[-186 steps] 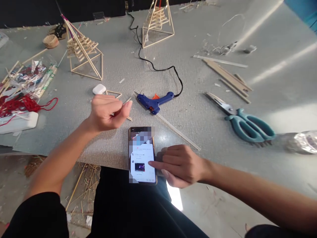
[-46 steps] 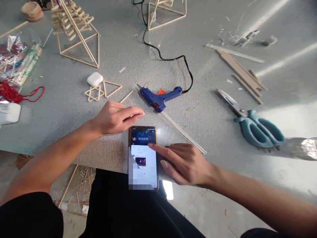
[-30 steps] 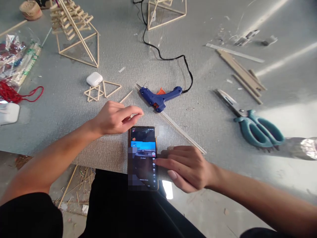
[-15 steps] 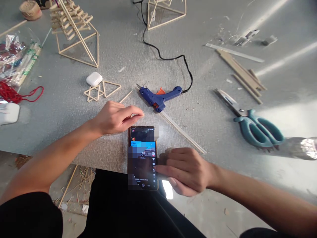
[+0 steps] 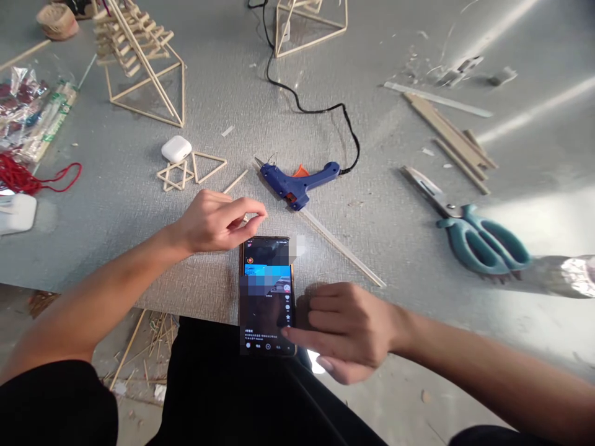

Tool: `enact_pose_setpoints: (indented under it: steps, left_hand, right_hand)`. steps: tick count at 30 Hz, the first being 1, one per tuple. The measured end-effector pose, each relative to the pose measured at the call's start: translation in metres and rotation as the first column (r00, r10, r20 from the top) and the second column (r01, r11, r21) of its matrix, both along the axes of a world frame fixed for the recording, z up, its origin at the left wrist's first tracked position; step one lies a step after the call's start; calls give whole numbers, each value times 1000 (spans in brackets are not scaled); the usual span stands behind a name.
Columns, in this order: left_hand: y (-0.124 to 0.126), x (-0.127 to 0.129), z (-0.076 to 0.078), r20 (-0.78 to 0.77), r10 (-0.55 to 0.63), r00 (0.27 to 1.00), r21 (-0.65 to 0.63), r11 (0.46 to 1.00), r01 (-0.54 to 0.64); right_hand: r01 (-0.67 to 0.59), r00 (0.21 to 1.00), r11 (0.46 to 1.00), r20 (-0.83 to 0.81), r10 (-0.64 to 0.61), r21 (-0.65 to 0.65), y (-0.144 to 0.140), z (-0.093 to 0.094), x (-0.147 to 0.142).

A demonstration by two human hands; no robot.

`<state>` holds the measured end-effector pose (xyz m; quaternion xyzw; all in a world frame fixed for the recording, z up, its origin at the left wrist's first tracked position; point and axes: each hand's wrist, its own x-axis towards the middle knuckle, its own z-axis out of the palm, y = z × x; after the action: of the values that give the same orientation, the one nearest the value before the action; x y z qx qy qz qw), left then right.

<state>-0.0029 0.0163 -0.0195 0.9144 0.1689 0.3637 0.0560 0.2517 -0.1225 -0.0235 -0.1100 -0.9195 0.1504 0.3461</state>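
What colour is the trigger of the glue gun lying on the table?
Orange; the glue gun body itself is blue. The head view shows it best, just above the body.

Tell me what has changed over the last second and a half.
The right hand slid toward the near end of the phone, its forefinger now at the lower edge of the screen, which went from a white page to a dark one. The left hand stayed beside the phone's top, pinching a small stick. Glue gun and scissors unmoved.
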Motion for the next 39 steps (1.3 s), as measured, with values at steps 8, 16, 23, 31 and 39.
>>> enact_pose_setpoints:
  steps: [8, 16, 23, 31, 39]
  left_hand:
    - [1, 0, 3, -13, 4, 1000, 20, 1000, -4]
    - [7, -3, 0, 20, 10, 1000, -10, 1000, -10]
    - [5, -2, 1, 37, 11, 999, 38, 999, -12]
    - [3, -1, -1, 78, 40, 996, 22, 999, -42]
    - [1, -1, 4, 100, 52, 994, -26, 998, -50]
  right_hand:
    - [-33, 996, 999, -85, 35, 25, 0, 3, -3]
    - [-33, 999, 994, -21, 31, -103, -2, 5, -2]
    - [-29, 998, 995, -57, 23, -91, -3, 3, -5]
    - [28, 972, 999, 235, -21, -27, -7, 3, -7]
    - [192, 950, 981, 243, -196, 39, -7, 4, -7]
